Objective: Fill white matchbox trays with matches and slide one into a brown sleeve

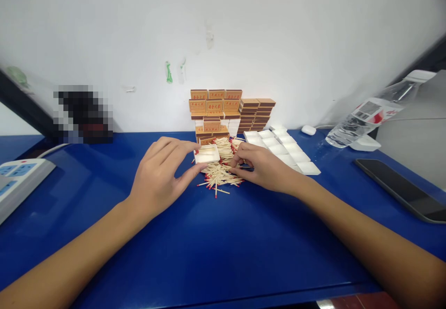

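Between the thumb and fingers of my left hand (160,172) is a small white matchbox tray (206,159), gripped by its left end. A few red-tipped matches lie inside it along the far side. Just to the right, my right hand (259,165) reaches into a loose pile of matches (220,174), thumb and fingers drawn together. What those fingertips pinch is hidden among the sticks. The pile spreads under and behind the tray, its sticks pointing in many directions.
Stacked matchboxes (215,106) stand against the wall behind the pile. Several white trays (278,148) lie in rows to the right. A tilted water bottle (374,109), a phone (400,188) and a white earbud case (308,130) are farther right. At left sits a power strip (26,183).
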`<state>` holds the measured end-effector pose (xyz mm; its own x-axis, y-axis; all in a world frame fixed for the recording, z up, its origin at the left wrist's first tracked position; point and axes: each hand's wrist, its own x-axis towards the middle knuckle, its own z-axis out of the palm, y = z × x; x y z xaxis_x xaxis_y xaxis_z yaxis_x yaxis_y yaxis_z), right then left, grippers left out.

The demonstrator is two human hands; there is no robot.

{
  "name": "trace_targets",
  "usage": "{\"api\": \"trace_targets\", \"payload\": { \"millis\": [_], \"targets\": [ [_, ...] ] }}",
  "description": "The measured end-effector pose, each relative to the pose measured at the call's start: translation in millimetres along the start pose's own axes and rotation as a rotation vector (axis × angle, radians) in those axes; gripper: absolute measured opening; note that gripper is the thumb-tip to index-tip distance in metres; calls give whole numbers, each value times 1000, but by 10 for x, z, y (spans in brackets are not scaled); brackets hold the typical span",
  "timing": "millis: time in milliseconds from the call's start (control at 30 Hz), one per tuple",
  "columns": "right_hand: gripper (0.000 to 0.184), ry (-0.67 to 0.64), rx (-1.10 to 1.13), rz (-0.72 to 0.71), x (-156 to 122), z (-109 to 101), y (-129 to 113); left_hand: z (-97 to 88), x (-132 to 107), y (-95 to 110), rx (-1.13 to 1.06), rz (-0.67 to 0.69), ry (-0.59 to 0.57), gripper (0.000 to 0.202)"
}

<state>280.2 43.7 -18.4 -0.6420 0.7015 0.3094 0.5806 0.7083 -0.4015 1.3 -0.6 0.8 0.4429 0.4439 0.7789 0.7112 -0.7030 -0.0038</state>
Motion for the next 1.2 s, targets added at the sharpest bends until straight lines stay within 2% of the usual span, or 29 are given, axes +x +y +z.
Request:
{"api": "trace_targets", "payload": {
  "millis": [267,400,533,633,833,1200],
  "targets": [
    [14,42,37,60,-9,-152,42,-19,-3,-2,-1,-8,1,25],
    [19,81,-24,138,-15,-284,203,-16,-6,-2,-2,-6,0,25],
    [13,140,-136,136,-19,-313,347,-9,-10,-2,-1,1,0,27],
    [12,83,-103,93,-25,-298,308,-12,-10,-4,1,3,5,27],
    [9,-122,46,-7,-20,-231,63,-19,-5,-6,5,5,-9,27],
    [13,-237,13,44,-18,-149,24,-2,-13,-17,12,22,3,28]
  ]
}}
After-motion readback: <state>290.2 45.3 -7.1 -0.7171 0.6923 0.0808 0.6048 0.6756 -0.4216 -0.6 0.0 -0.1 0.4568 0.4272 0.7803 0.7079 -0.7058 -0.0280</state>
